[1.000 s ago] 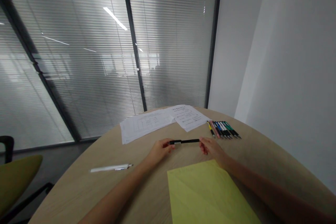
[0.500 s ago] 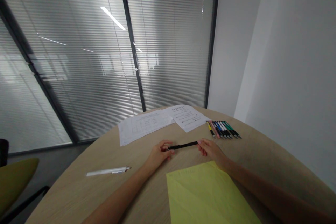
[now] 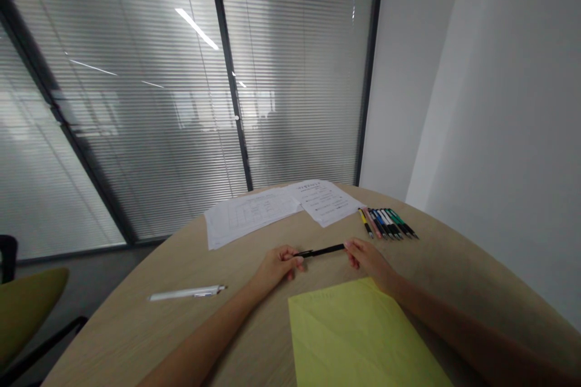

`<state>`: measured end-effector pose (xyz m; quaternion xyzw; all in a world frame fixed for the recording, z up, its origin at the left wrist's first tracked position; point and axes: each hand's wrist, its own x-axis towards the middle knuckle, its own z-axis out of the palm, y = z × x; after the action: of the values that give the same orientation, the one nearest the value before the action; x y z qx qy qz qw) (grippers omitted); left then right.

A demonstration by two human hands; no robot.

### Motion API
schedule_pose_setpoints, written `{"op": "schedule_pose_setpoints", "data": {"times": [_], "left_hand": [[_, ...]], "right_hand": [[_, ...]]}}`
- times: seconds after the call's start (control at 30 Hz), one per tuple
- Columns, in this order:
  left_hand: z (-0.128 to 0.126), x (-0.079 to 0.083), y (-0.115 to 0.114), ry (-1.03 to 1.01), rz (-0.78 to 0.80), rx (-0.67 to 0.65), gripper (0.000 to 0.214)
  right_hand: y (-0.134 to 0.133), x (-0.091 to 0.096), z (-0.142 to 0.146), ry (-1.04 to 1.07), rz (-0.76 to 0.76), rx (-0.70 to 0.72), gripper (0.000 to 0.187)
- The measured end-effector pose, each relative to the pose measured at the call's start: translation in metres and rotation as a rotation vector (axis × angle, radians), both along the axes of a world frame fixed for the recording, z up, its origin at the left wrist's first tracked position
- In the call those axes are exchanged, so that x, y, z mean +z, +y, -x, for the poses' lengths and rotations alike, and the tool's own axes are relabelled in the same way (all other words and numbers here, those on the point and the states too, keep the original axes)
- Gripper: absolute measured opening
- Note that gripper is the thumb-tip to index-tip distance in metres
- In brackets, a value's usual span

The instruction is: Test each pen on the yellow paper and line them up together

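Note:
A black pen [image 3: 324, 250] stretches between my two hands over the middle of the table. My left hand [image 3: 278, 266] pinches its clip end between thumb and fingers. At the other end, the fingertips of my right hand [image 3: 364, 255] are closed on the pen's tip. Below my right wrist lies a creased yellow sheet of paper [image 3: 354, 332], partly covered by the forearm. Left of my left forearm, a white pen [image 3: 187, 293] rests on the tabletop.
Several pens [image 3: 385, 224] in yellow, pink, blue, white and green lie in a row at the right. Printed white papers [image 3: 254, 214] spread along the far edge of the round wooden table [image 3: 122, 338]. A yellow-green chair [image 3: 31, 302] stands at left.
My left thumb and fingers have closed in more over the clip end of the black pen. The view has shifted slightly; the rest lies as before.

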<state>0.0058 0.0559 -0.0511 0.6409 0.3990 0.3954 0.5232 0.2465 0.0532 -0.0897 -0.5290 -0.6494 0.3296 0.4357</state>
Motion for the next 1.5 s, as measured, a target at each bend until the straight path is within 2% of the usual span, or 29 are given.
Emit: {"op": "schedule_pose_setpoints", "data": {"times": [0.2,0.4,0.67,0.83,1.03,1.23,1.5], "left_hand": [[0.001,0.002,-0.001,0.027,0.011,-0.021,0.014],[0.003,0.000,0.004,0.018,0.051,0.016,0.017],[0.005,0.006,0.002,0.027,0.083,0.009,0.026],[0.007,0.010,0.001,0.039,0.112,0.011,0.029],[0.007,0.009,0.004,0.035,0.118,0.072,0.031],[0.005,0.010,0.001,0.023,0.109,0.089,0.028],[0.005,0.008,0.000,-0.005,0.068,0.036,0.030]], "right_hand": [[-0.002,0.003,0.000,0.016,-0.011,0.026,0.038],[-0.003,0.004,0.002,0.070,0.020,0.071,0.037],[-0.003,0.007,0.006,0.226,0.133,0.133,0.040],[-0.006,0.007,0.007,0.210,0.098,0.149,0.036],[-0.009,0.006,0.011,0.201,0.003,0.135,0.022],[-0.006,0.006,0.011,0.258,-0.005,0.095,0.037],[-0.005,0.003,0.007,0.117,0.102,0.059,0.042]]}}
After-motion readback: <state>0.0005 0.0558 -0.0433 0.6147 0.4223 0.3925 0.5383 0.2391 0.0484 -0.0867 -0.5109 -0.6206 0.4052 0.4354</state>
